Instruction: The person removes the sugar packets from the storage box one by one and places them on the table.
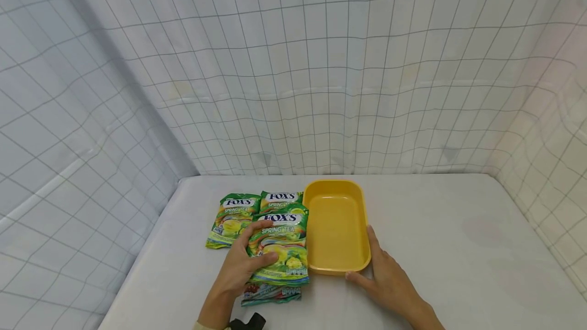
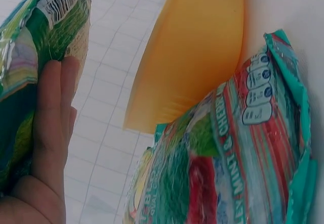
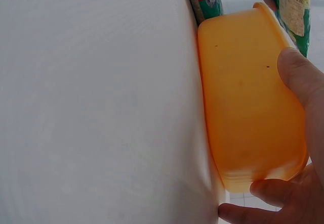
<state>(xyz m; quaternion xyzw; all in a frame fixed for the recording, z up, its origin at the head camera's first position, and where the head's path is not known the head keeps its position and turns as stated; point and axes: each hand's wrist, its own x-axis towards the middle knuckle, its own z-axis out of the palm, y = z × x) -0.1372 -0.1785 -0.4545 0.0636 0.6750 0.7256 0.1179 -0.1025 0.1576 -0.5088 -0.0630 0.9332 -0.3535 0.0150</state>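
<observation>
Head view: I see my left hand gripping a green foil Spring Tea candy bag lifted just left of the yellow plastic rectangular tub | right hand, fingers relaxed, touches the tub's near-right corner | white table.

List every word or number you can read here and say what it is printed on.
"FOX'S" and "SPRING TEA": top candy bag, gripped by the left hand.
"FOX'S": far-left bag.
"FOX'S", "SPRING": rear bag.
"MINT &": red-striped bag.
Barcode digits and fine print: too blurred.
Yellow tub: no text.
</observation>
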